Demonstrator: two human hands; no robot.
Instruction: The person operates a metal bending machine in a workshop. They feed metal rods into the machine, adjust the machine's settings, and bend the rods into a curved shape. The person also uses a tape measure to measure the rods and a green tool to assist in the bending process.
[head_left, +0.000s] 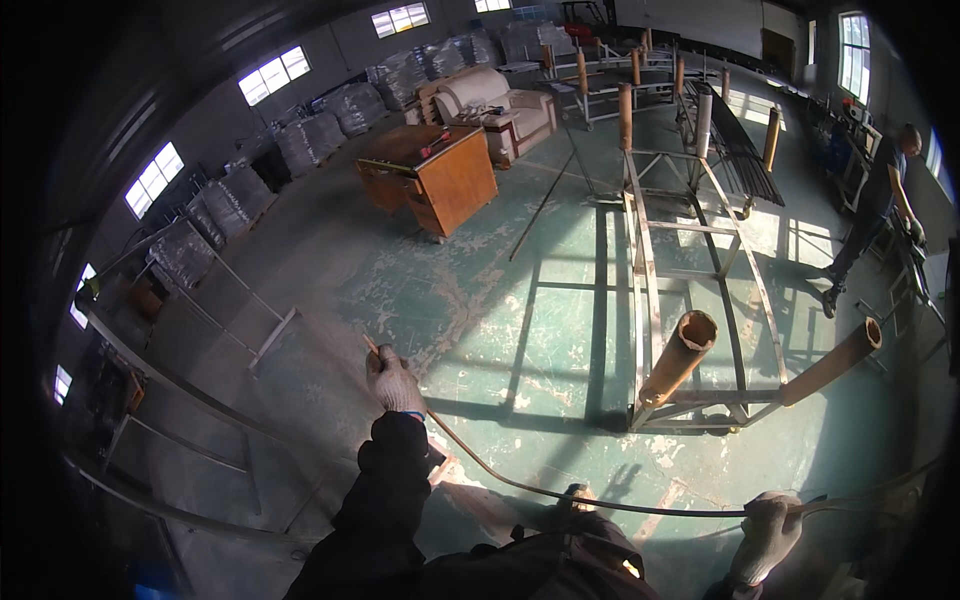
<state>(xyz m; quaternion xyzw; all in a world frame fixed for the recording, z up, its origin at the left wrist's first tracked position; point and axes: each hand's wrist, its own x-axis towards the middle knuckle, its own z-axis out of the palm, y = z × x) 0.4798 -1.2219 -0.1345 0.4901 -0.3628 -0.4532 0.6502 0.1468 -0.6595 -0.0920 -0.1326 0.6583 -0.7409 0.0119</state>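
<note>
the gloved left hand (393, 381) and gloved right hand (768, 530) each clench one end of a long thin metal rod (560, 492), above the green floor (520, 330) near a steel frame (690, 300).

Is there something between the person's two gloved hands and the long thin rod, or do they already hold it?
Nothing stands between them. The left hand grips the long thin rod near its end, and the right hand grips it further along. The metal frame stands apart on the floor ahead.
</note>
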